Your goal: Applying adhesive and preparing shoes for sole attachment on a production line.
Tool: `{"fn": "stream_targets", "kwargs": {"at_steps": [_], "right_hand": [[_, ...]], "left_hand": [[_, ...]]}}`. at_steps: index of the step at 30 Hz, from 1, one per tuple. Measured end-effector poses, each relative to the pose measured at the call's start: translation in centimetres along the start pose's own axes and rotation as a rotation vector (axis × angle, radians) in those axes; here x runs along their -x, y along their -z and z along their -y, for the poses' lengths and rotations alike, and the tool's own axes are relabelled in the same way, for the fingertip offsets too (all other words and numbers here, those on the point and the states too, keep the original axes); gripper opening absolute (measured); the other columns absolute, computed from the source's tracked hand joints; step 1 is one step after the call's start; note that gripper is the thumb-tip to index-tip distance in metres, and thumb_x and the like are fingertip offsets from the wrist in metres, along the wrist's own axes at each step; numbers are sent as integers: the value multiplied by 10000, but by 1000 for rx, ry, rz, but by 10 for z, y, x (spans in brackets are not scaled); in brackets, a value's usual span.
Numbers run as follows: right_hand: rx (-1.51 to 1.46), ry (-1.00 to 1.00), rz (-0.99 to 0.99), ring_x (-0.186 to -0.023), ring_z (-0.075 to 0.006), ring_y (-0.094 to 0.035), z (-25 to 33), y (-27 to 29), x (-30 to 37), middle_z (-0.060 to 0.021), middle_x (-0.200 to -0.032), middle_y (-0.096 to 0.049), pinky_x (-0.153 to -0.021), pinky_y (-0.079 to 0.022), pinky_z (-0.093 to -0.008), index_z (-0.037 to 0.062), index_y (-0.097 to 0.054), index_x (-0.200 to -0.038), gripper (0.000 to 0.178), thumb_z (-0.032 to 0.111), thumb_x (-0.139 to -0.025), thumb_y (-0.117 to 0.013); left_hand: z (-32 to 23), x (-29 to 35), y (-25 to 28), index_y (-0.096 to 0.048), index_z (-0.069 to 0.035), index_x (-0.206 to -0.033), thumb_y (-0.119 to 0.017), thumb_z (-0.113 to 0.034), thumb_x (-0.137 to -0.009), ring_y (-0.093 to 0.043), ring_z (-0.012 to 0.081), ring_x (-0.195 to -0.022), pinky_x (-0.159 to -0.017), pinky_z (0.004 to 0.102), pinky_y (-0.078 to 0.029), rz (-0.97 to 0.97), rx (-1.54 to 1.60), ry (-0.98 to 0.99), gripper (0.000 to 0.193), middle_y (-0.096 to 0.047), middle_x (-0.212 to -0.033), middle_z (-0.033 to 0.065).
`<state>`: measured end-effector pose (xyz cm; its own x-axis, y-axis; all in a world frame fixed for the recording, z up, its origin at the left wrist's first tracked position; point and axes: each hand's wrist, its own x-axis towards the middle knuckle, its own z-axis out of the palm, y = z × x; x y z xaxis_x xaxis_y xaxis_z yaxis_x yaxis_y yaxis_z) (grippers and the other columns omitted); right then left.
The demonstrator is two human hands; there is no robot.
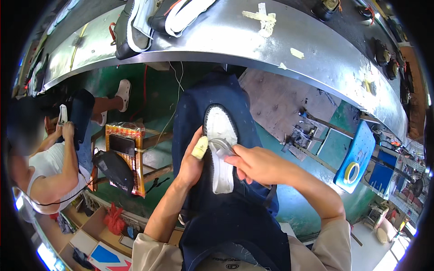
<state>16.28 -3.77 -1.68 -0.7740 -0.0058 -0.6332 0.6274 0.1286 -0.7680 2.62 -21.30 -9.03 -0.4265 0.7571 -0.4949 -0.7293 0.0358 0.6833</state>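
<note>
A shoe [220, 123] lies bottom up on my lap, toe pointing away from me, with a white underside and a dark stitched or pleated edge. My left hand [193, 159] grips its left side; yellowish wrapping [200, 147] covers the thumb, which rests by the shoe's edge. My right hand [255, 165] is closed around a hand tool [220, 147] with a curved grey metal head. That head lies against the middle of the white underside. The fist hides most of the handle, so the tool's exact kind is unclear.
Ahead runs a curved metal bench [217, 40] bearing several shoes [183, 16]. At left a seated person [58, 167] works beside a wooden stool [144, 169] holding a black bag [115, 169]. A blue stool [357, 156] with a tape roll [351, 172] stands right.
</note>
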Motion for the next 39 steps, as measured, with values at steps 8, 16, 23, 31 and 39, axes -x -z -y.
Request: {"fn": "stream_targets", "kwargs": {"at_steps": [8,16,23,31,39], "right_hand": [[-313,83,-311,-628,-210,-673,-23,-66,5,-113,-729,-662,-572,-509,-346,-4,-526,-1120,266,245,-1115,-433],[706,53,-1099,-897,-419,-715,-4,89,37,-225,-992,-708,-784,-562,-484,42,-579,-1303,358,294,-1050,-587],[1123,300,-1265,-1056,-383,-649,-1,141,24,-157,-1124,-676,-939,-508,-458,64,-634,-1271,318,171,-973,-660],[-16,77,-469,-768,-223,-669,-18,-54,10,-127,-964,-679,-704,-539,-368,8,-498,-1218,565,391,-915,-781],[259,143,-14,-689,-416,-657,-27,-57,36,-183,-692,-637,-623,-462,-505,37,-618,-844,399,345,-1074,-508]], "left_hand": [[16,-11,4,-413,31,-1500,-479,-80,-1049,-553,215,-1294,-1118,346,-420,-117,-361,-199,469,-593,-1383,151],[13,-26,5,-403,-2,-1493,-495,-340,-1084,-588,223,-1239,-1063,337,-456,-183,-508,-57,538,-597,-1364,150],[-18,-30,-8,-487,-15,-1471,-403,-361,-1114,-602,225,-1236,-1109,396,-461,1,372,-37,504,-608,-1366,111],[-28,-37,2,-452,-42,-1459,-641,26,-967,-588,161,-1210,-1043,298,-477,6,-280,-191,533,-610,-1303,66],[-3,-60,18,-528,9,-1397,-527,146,-868,-603,203,-1231,-1053,318,-470,-113,-526,-204,547,-652,-1281,116]]}}
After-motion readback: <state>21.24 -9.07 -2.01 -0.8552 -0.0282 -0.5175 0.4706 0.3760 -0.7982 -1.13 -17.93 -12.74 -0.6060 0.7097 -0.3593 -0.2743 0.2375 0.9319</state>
